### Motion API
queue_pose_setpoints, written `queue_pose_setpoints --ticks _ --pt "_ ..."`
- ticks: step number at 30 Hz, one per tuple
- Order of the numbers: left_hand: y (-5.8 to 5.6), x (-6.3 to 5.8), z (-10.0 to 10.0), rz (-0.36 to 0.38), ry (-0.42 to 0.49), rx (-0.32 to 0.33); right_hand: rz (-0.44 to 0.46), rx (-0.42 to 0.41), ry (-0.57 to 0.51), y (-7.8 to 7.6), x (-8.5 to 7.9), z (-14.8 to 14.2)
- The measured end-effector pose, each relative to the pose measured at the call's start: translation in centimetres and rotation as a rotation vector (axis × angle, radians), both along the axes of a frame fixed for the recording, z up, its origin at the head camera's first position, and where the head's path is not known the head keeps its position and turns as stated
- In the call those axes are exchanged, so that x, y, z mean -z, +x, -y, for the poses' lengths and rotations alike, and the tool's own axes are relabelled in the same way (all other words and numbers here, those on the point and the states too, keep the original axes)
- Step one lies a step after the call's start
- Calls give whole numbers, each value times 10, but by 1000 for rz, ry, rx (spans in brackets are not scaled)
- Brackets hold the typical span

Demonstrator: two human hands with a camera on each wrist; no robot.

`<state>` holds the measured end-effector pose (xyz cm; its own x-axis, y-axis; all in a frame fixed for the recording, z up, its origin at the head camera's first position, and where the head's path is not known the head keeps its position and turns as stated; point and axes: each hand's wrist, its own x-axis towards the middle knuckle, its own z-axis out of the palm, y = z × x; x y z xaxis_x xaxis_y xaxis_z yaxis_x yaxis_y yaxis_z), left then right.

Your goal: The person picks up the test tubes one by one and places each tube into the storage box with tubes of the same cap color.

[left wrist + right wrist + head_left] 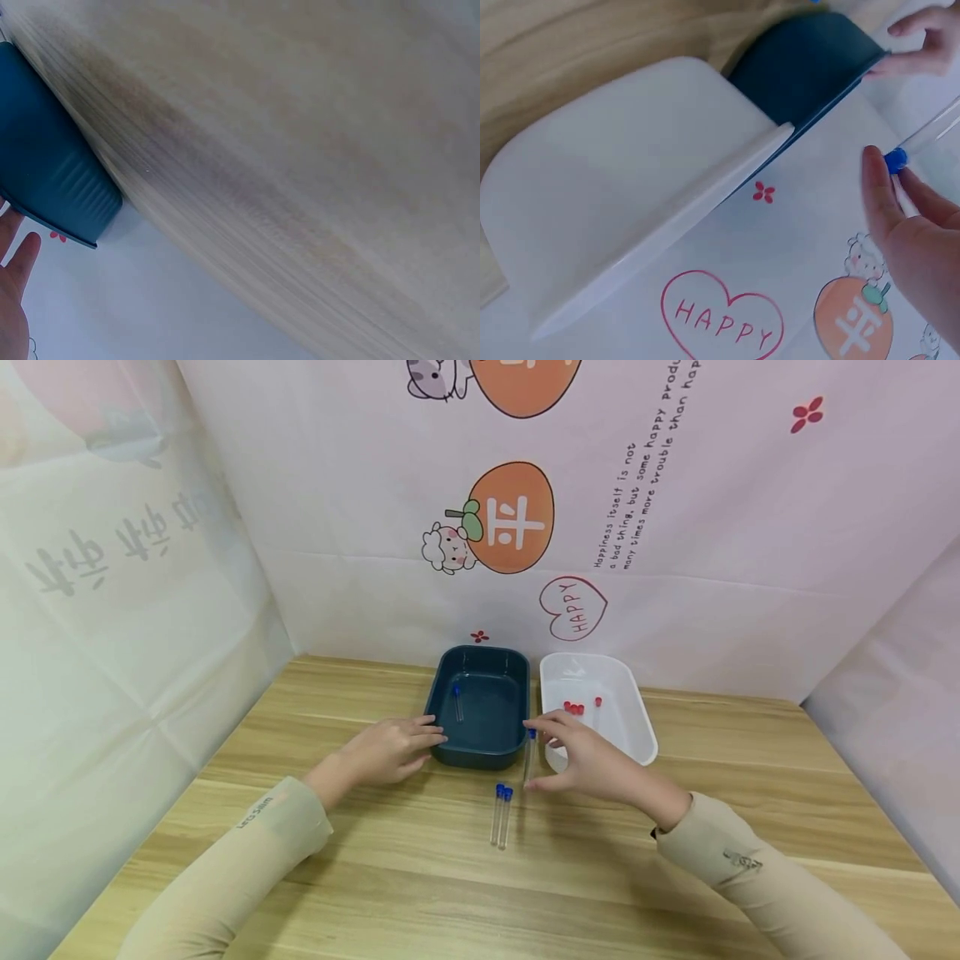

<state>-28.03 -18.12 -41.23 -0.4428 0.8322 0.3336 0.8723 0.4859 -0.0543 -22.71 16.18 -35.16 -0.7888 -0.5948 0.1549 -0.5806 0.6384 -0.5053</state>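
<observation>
I have the right hand (588, 762) pinching a tube (529, 760) near its blue cap (532, 734), at its fingertips; the left hand (392, 748), fingers loosely extended, touches the rim of the dark tray (480, 760) to its right. I judge that a slack pinch on smooth plastic could drop the tube, and a push from the left hand could shift the tray. Counted: two trays; four blue-capped tubes (one held, two (505, 821) nearer me and left of the right hand, one (458, 703) in the dark tray, right of the left hand); four visible red caps (576, 709) in the white tray (637, 727), beyond the right hand.
</observation>
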Motion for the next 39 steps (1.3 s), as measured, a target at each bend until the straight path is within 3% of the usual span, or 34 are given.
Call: queue_pose_setpoints --ticks 13,27,39 --pt "-2 2 0 -6 8 3 42 29 -68 -25 -6 9" --pt "-1 2 2 -19 8 2 38 27 -33 -60 -6 23" --pt "0 -2 0 -21 -6 0 55 76 36 -88 -2 40"
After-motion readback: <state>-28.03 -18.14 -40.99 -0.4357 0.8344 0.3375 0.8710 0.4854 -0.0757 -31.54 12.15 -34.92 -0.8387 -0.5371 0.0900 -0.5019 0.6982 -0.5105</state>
